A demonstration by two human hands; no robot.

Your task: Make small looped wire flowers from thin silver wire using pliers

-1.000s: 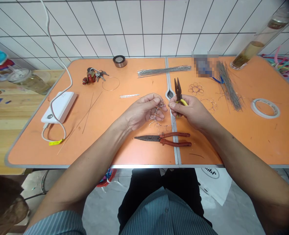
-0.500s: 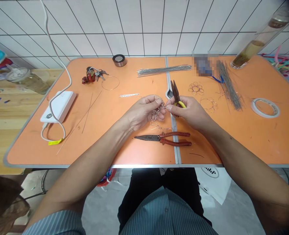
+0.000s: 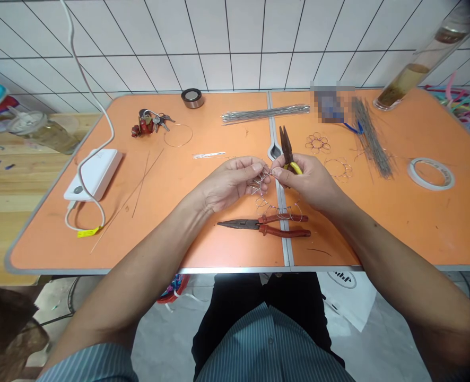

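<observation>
A thin looped wire piece point(image 3: 262, 203) is pinched between the thumb and fingers of my left hand point(image 3: 231, 183). Its curved row of loops hangs below the hands, over a pair of red-handled long-nose pliers point(image 3: 241, 224) lying on the table. Yellow-handled long-nose pliers point(image 3: 286, 146) sit in my right hand point(image 3: 312, 178), jaws pointing up and away from the wire. The right thumb and forefinger meet at the wire beside the left fingertips. Part of the wire is hidden by the left fingers.
Two flower-shaped wire rings point(image 3: 318, 142) lie right of the hands. Behind are a wire bundle point(image 3: 266, 113), a darker wire bundle point(image 3: 372, 138) and a tape roll point(image 3: 192, 98). A white tape ring point(image 3: 431, 174), keys point(image 3: 161, 121) and a white power bank point(image 3: 93, 175) lie around.
The hanging loops of wire have swung out to the right, and more of them show over the red pliers' handles. Both hands stay nearly in place, still gripping the wire and the yellow-handled pliers.
</observation>
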